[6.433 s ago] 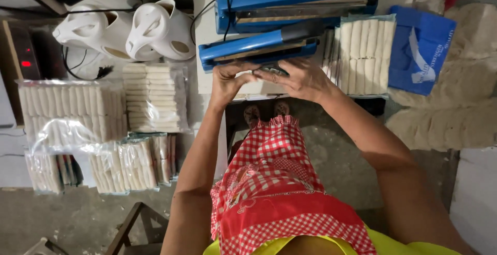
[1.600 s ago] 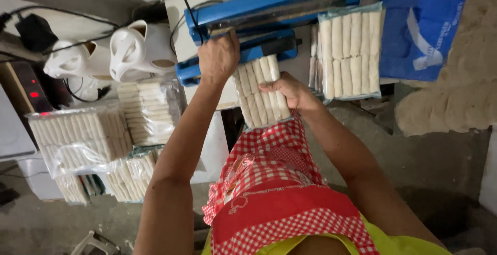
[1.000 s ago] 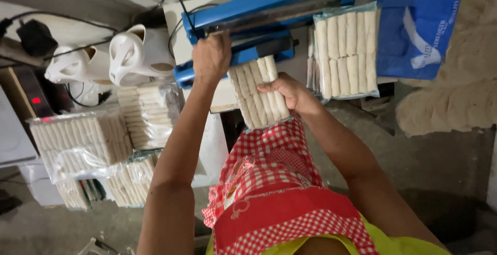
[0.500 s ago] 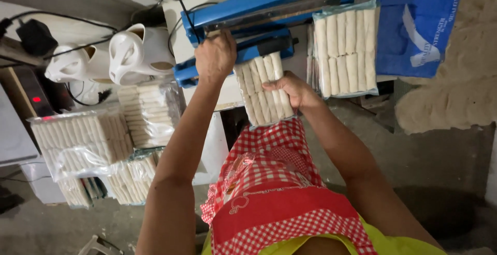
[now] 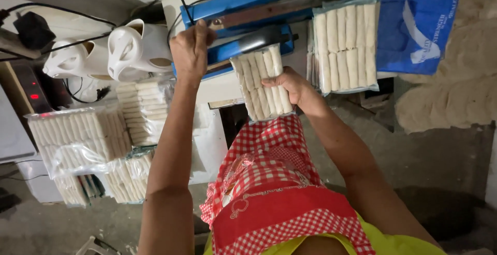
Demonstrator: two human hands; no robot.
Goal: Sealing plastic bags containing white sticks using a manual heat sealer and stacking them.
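Left hand [image 5: 190, 48] grips the blue sealer arm [image 5: 243, 43]; right hand [image 5: 290, 85] clutches a bagged roll pack [image 5: 260, 81].

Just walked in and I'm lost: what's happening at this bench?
A person's right hand holds a clear bag of pale rolls up to a blue heat sealer, while the left hand grips the sealer's arm. More packed bags lie beside it and stacked at the left.
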